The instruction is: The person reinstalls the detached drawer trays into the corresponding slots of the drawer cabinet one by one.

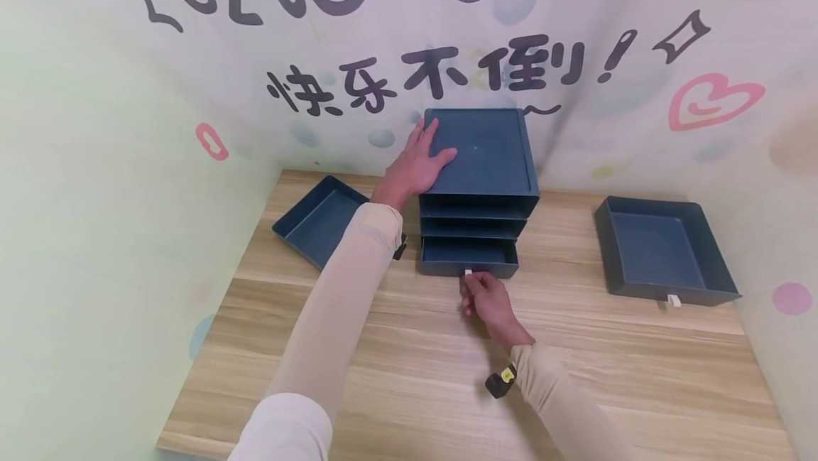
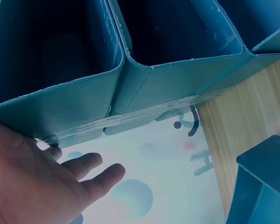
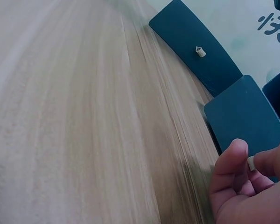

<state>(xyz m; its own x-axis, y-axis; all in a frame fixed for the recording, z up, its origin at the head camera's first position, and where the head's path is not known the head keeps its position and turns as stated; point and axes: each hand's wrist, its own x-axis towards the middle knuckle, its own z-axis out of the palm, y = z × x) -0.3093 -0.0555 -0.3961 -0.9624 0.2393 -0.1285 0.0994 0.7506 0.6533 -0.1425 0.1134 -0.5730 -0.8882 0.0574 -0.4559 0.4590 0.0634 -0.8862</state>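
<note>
A dark blue desktop drawer cabinet (image 1: 476, 152) stands against the wall, its upper two slots without drawers. My left hand (image 1: 418, 163) rests on the left edge of its top, fingers spread; in the left wrist view that hand (image 2: 60, 186) lies along the cabinet's side. At the bottom, a drawer (image 1: 441, 268) sits partly pulled out. The thumb and finger of my right hand (image 1: 492, 305) pinch the small white pull tab (image 1: 469, 273) on the drawer's front. In the right wrist view, the same tab (image 3: 251, 163) shows between the fingertips.
One loose blue drawer (image 1: 319, 223) lies left of the cabinet, partly behind my left forearm. Another loose drawer (image 1: 664, 248) with a white tab is at the right of the wooden table (image 1: 415, 354). A printed wall (image 1: 358, 42) rises behind the cabinet.
</note>
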